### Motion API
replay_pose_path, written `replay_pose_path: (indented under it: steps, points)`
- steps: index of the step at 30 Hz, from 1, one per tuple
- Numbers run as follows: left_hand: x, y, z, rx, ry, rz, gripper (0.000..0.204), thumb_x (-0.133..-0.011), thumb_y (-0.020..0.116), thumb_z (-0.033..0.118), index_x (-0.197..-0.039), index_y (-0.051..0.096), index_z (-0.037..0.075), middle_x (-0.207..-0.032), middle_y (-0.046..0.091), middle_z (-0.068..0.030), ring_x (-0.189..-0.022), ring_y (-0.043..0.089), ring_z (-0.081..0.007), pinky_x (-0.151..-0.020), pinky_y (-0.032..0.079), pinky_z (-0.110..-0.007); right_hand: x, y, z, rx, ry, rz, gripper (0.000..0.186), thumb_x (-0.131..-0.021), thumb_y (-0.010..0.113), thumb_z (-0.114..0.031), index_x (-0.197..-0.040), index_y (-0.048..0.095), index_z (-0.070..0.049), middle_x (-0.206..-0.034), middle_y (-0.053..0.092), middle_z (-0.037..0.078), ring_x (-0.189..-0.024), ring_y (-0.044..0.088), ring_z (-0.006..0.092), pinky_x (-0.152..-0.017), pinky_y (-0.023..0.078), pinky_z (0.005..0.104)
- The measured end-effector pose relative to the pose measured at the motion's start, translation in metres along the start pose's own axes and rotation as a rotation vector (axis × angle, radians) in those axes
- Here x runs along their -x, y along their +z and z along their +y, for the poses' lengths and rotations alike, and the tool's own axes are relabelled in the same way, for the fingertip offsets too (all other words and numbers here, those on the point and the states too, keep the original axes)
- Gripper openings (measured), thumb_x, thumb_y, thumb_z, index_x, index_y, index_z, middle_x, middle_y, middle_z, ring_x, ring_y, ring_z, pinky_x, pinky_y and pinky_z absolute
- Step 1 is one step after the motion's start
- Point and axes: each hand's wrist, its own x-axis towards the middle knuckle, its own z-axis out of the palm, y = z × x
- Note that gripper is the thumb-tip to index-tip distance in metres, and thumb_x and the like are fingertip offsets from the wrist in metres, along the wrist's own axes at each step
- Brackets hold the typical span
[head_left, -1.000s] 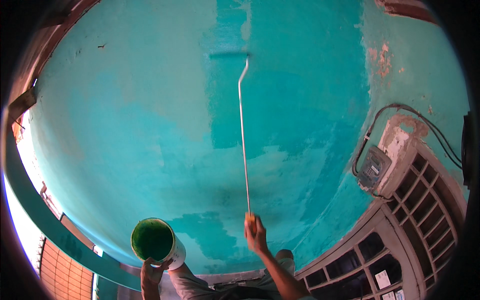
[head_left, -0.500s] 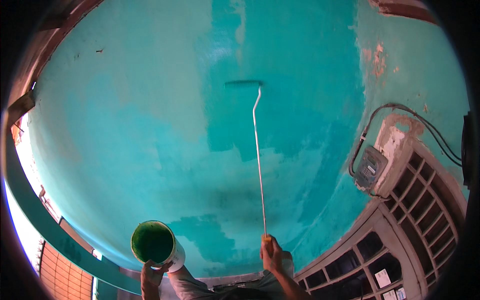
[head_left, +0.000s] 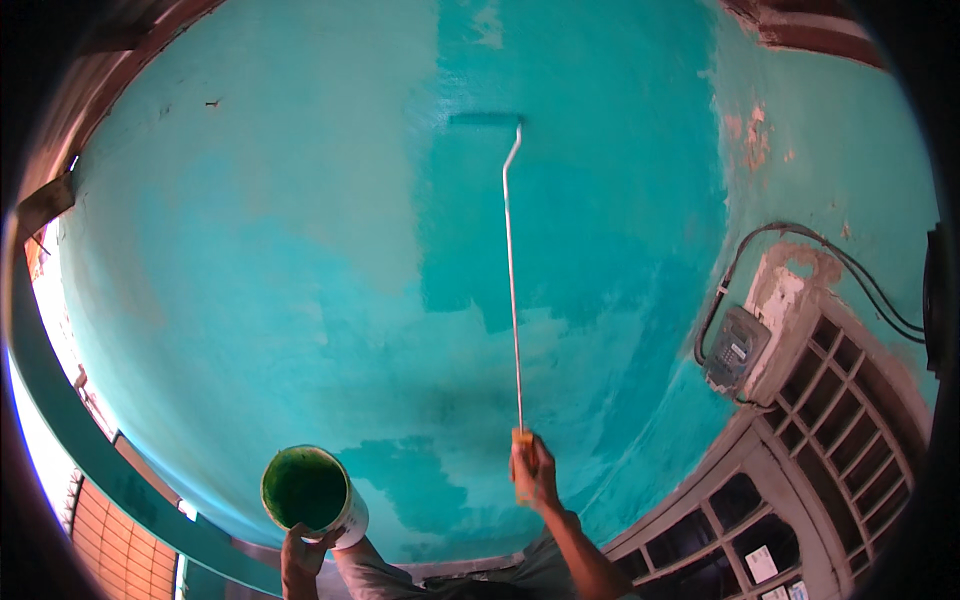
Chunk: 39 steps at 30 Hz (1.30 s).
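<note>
My right hand [head_left: 534,470] is closed round the orange handle of a paint roller [head_left: 512,270]. Its long white rod reaches up the wall, and the teal roller sleeve [head_left: 485,119] lies against the painted surface. At the lower left, my left hand [head_left: 306,550] grips the rim of a white bucket [head_left: 352,515], which is tilted so that its green-coated inside shows. A darker, fresher teal patch [head_left: 570,220] covers the middle of the wall [head_left: 300,330]. Paler, patchy paint surrounds it.
On the right, a grey meter box [head_left: 738,350] with a looping black cable [head_left: 745,240] hangs beside a barred window [head_left: 850,400]. Lower right stands a glazed frame [head_left: 700,525]. A teal beam [head_left: 130,490] curves along the left. Plaster is peeling [head_left: 756,135] at the upper right.
My right hand and the roller have moved up, so the sleeve sits higher on the wall. The bucket and my left hand stay nearly where they were.
</note>
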Motion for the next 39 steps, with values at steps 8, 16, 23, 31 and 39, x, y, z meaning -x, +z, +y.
replay_pose_path:
  steps: [8, 16, 23, 31, 39]
  points:
    - [0.026, 0.029, 0.023, -0.666, 0.240, 0.072, 0.029, -0.073, 0.063, -0.005, -0.099, 0.051, -0.010, -0.100, 0.059, -0.0201, -0.093, 0.057, -0.0271, -0.082, 0.053, -0.046, -0.106, 0.000, -0.091, -0.024, -0.094, -0.034, 0.022, -0.096, 0.046, -0.029, -0.098, 0.051, -0.007, -0.057, 0.044, -0.001, -0.046, 0.043, 0.0065, -0.043, 0.036, 0.0235]
    - [0.021, 0.011, 0.008, -0.904, 0.335, 0.151, 0.025, -0.072, 0.071, 0.001, -0.090, 0.056, -0.008, -0.096, 0.062, -0.0164, -0.087, 0.059, -0.0267, -0.079, 0.052, -0.037, -0.090, 0.022, -0.071, -0.027, -0.077, -0.041, 0.027, -0.094, 0.049, -0.031, -0.106, 0.053, -0.008, -0.057, 0.047, -0.002, -0.046, 0.047, 0.0062, -0.042, 0.039, 0.0232]
    - [0.025, 0.026, 0.017, 0.089, 0.131, 0.124, 0.047, -0.064, 0.081, 0.012, -0.100, 0.054, -0.003, -0.085, 0.064, -0.0136, -0.079, 0.062, -0.0238, -0.074, 0.051, -0.034, -0.130, 0.029, -0.100, -0.059, -0.158, -0.010, 0.025, -0.094, 0.052, -0.029, -0.101, 0.053, -0.006, -0.062, 0.045, -0.003, -0.050, 0.045, 0.0052, -0.043, 0.039, 0.0233]
    - [-0.021, -0.057, -0.031, -0.436, 0.080, -0.003, 0.050, -0.081, 0.065, 0.003, -0.122, 0.039, -0.008, -0.103, 0.057, -0.0180, -0.085, 0.063, -0.0236, -0.059, 0.056, -0.035, -0.183, 0.046, -0.121, 0.002, -0.382, 0.075, 0.024, -0.095, 0.048, -0.031, -0.094, 0.050, -0.007, -0.056, 0.043, -0.002, -0.043, 0.041, 0.0064, -0.040, 0.036, 0.0235]
    - [0.013, -0.015, -0.010, -0.927, 0.668, 0.198, 0.041, -0.060, 0.085, 0.011, -0.082, 0.052, 0.000, -0.081, 0.065, -0.0164, -0.074, 0.064, -0.0247, -0.063, 0.052, -0.035, -0.098, 0.062, -0.104, -0.254, -0.098, -0.075, 0.028, -0.094, 0.051, -0.029, -0.110, 0.053, -0.006, -0.064, 0.048, -0.001, -0.050, 0.046, 0.0070, -0.045, 0.041, 0.0253]
